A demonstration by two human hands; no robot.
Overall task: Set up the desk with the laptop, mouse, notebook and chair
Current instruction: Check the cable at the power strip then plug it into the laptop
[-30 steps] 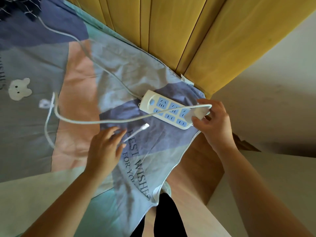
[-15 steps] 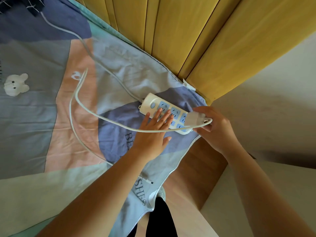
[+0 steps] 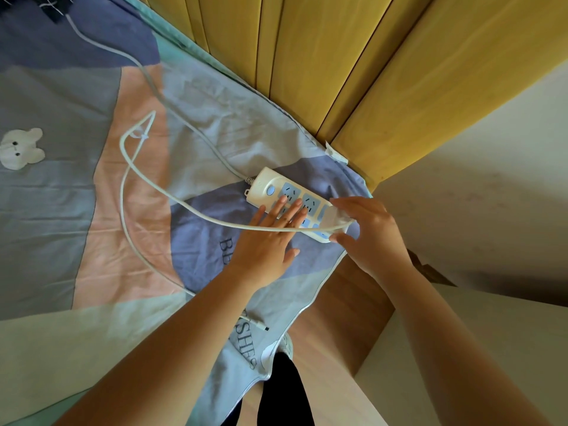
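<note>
A white power strip (image 3: pixel 270 187) with blue sockets lies on the patterned bedsheet (image 3: pixel 92 195) near the bed's corner. My left hand (image 3: pixel 270 238) lies flat with straight fingers pressing on the strip's middle. My right hand (image 3: pixel 365 235) grips a white charger plug (image 3: pixel 333 215) at the strip's far end, over the last sockets. The charger's white cable (image 3: pixel 129 167) loops left across the sheet, and its small connector tip (image 3: pixel 261 325) lies near my left forearm. No laptop, mouse, notebook or chair is in view.
The strip's own grey cord (image 3: pixel 147 78) runs up to the top left. Yellow wooden panels (image 3: pixel 338 56) stand behind the bed. A wooden bed frame edge (image 3: pixel 347 302) and a pale wall (image 3: pixel 476 195) are on the right. My leg and shoe (image 3: pixel 284 364) show below.
My left hand left the sheet and now presses on the power strip. My right hand brought the charger plug down onto the strip's end. The cable loop slid left.
</note>
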